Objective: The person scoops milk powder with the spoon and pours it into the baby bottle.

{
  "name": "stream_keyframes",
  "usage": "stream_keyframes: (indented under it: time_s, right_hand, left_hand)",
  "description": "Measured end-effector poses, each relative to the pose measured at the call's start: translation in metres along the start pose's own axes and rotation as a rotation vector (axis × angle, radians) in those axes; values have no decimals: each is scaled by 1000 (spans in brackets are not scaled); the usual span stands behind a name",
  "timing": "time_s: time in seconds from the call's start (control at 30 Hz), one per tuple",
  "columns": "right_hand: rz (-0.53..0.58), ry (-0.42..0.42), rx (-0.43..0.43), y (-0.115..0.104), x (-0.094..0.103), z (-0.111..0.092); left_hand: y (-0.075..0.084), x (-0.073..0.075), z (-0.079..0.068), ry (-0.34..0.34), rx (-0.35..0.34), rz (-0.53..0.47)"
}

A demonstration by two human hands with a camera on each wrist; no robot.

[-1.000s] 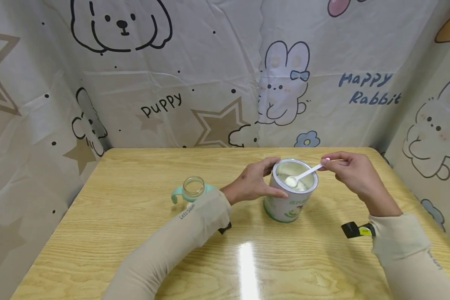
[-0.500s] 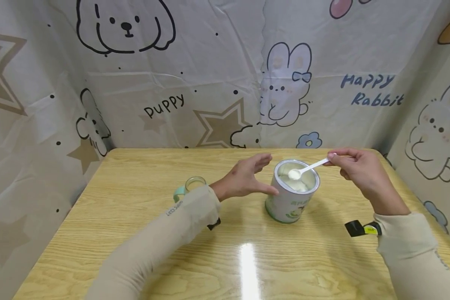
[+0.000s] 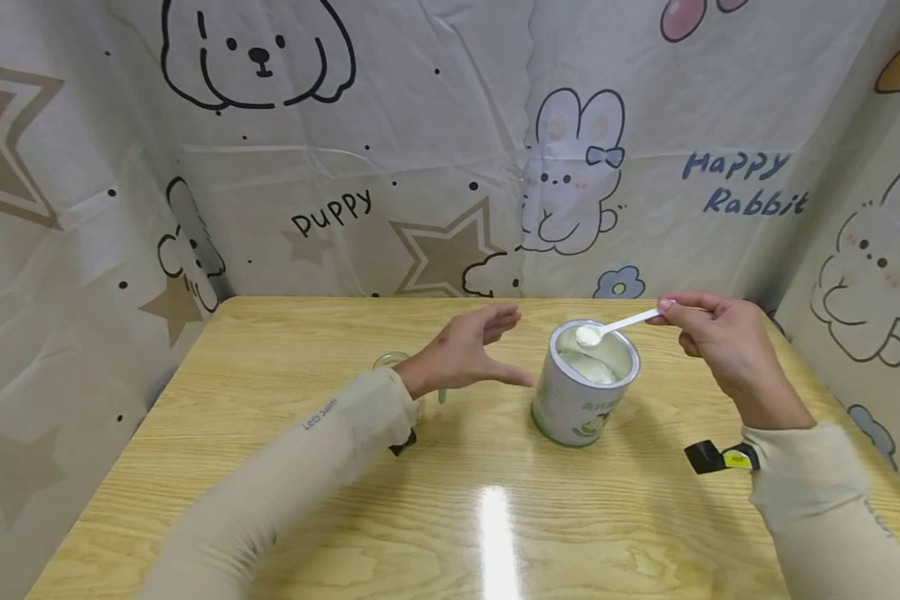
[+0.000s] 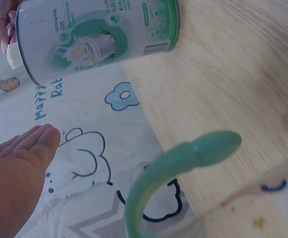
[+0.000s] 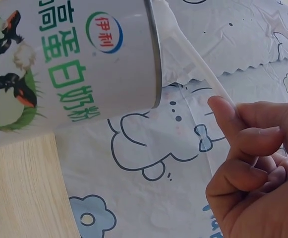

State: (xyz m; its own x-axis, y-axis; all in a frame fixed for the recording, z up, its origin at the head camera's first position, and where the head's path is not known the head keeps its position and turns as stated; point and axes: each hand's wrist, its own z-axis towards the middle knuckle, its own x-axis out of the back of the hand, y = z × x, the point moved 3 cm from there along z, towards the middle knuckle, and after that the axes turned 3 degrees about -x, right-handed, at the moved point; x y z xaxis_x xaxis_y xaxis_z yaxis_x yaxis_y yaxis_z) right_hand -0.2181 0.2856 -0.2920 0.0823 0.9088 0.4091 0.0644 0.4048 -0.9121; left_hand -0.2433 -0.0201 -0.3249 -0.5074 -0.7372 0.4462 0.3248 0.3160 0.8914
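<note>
An open milk powder can (image 3: 581,412) stands upright on the table, white powder visible inside. My right hand (image 3: 727,350) pinches the handle end of a white measuring scoop (image 3: 630,322). The scoop's bowl, heaped with powder, is held at the level of the can's opening. In the right wrist view, thumb and forefinger (image 5: 225,111) grip the handle. My left hand (image 3: 465,350) is held apart from the can, to its left, fingers extended and thumb spread, holding nothing. A baby bottle (image 3: 392,358) with a green handle (image 4: 183,158) stands mostly hidden behind the left wrist.
The wooden table (image 3: 420,517) meets a printed cloth backdrop (image 3: 420,167) at its far edge, and cloth hangs at both sides too. Small black wrist cameras (image 3: 703,457) hang below the sleeves.
My left hand has let go of the can and moved left, covering more of the bottle. My right hand has raised the scoop, with powder in it, up towards the can's rim.
</note>
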Motion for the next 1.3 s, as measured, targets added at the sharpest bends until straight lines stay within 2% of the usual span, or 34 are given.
stream_keyframes:
  time_s: [0.4,0.6,1.3]
  right_hand:
    - [66,-4,15,-3,-7,-2]
    - [111,1,20,-7,-13,-4]
    - [200,-42,37,-24,-43,-4]
  left_hand:
    - [-3,15,-14,23,29,38]
    - [-6,25,-20,34,8,54]
    - [-22,57,-45,62,28,98]
